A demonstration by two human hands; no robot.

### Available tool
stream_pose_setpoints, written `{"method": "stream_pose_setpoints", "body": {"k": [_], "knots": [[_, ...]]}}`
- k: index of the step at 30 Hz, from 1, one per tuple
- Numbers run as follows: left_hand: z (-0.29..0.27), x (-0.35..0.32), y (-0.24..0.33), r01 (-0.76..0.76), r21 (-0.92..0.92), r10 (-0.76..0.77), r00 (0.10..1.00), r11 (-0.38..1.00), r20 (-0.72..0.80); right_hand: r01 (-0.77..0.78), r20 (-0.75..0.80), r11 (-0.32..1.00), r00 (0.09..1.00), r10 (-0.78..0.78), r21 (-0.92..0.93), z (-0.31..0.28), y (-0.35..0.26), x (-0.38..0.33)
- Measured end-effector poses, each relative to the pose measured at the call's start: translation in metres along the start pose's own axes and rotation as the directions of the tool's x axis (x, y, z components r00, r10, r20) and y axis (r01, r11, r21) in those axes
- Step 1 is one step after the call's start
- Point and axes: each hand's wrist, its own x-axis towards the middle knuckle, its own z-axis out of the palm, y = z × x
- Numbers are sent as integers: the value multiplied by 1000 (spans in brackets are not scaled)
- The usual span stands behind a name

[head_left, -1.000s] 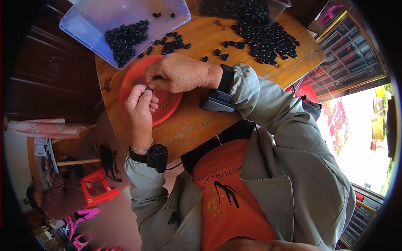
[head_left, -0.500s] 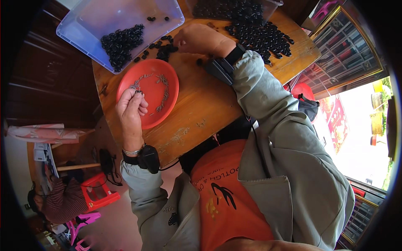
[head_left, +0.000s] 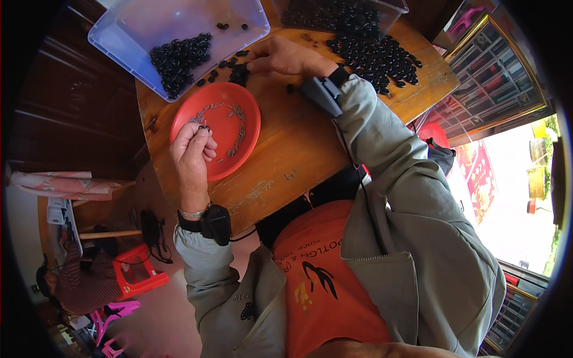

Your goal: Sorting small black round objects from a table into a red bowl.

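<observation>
Over the left part of a red plastic bowl [head_left: 249, 119], my left hand [head_left: 192, 152] is closed, pinching a small black oval part [head_left: 204, 127] between thumb and fingertips. A thin metal bit seems to stick up from that part. Small grey metal pins [head_left: 240, 125] lie scattered along the bowl's inside. My right hand [head_left: 289, 56] reaches across the table, fingers stretched out and slightly apart at a little heap of black parts [head_left: 239, 75]. Its fingertips are beside or touching the heap; whether anything lies under them is hidden.
A clear bluish bin [head_left: 128, 56] at the back left holds a pile of black parts. Another clear bin [head_left: 391, 18] stands at the back right, with many black parts [head_left: 382, 62] spread before it on the wooden table [head_left: 280, 161]. A red stool [head_left: 140, 271] is at lower left.
My right hand's fingers have loosened and stretched out at the heap. The left hand keeps its pinch on the black part. The whole view has shifted slightly.
</observation>
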Motion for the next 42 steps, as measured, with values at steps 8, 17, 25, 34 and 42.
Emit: {"method": "stream_pose_setpoints", "body": {"k": [8,17,25,34,42], "knots": [[6,-2,3,14,-78,-11,999,997,36,-177,326,696,941,-87,696,34,-28,-12],[6,-2,5,-13,-36,14,1000,999,14,-86,259,710,956,-140,699,51,-34,-15],[7,-2,3,-33,-41,33,999,999,-2,-113,260,692,959,-112,713,53,-38,-19],[6,-2,3,-33,-45,34,999,998,12,228,128,908,949,-288,352,61,-57,-27],[8,-2,0,-12,-15,13,999,1000,36,32,92,691,986,-142,722,76,-46,-25]]}}
